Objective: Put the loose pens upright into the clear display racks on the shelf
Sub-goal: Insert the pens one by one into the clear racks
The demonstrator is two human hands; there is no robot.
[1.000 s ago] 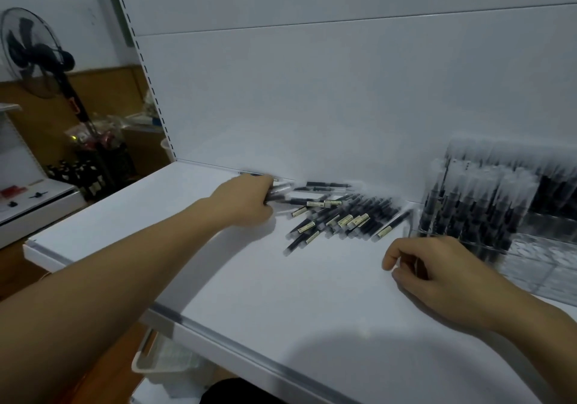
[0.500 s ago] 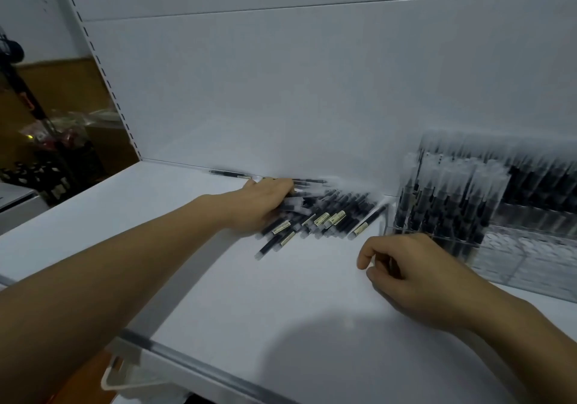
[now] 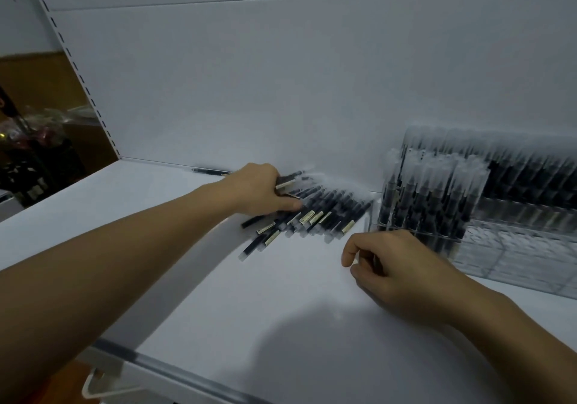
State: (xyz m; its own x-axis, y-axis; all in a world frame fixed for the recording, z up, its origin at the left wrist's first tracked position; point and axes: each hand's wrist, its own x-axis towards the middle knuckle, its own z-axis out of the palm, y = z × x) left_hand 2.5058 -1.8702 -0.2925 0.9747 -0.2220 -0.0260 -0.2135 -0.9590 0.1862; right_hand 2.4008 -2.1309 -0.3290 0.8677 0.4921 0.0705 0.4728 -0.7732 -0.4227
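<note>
Lying flat, loose pens [image 3: 318,213] slanting far-right

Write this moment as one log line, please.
left hand: on pens, grip unclear | right hand: loosely curled, idle, near rack | rack: partly filled | pens: loose pile on shelf

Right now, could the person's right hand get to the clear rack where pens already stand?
Probably yes. The right hand is just in front of the clear rack, by its near left corner, with nothing between them. The loose pens lie farther left, where the left hand grips some.
</note>
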